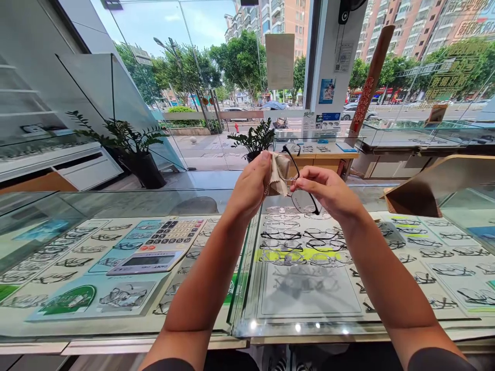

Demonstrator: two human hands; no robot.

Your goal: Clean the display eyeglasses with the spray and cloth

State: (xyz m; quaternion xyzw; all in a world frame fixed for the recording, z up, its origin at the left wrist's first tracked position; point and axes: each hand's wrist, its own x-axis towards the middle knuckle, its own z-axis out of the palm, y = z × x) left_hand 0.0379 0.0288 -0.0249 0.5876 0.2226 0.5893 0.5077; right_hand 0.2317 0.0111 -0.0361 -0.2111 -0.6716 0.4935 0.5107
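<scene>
Above the glass display counter, my left hand (252, 186) is closed on a beige cloth (280, 172), which is folded around part of a pair of eyeglasses. The glasses (305, 202) have thin frames with dark temples; one lens shows below the cloth. My right hand (328, 189) pinches the frame between thumb and fingers, just right of the cloth. Both hands are close together, with the cloth and frame between them. Rows of eyeglasses (281, 235) lie inside the counter beneath.
A calculator (177, 233) rests on the glass counter (247, 288) at left. A brown, curved board-like object (444, 178) stands at right. Potted plants (145, 167) and another wooden counter (328, 161) are farther back, before large windows.
</scene>
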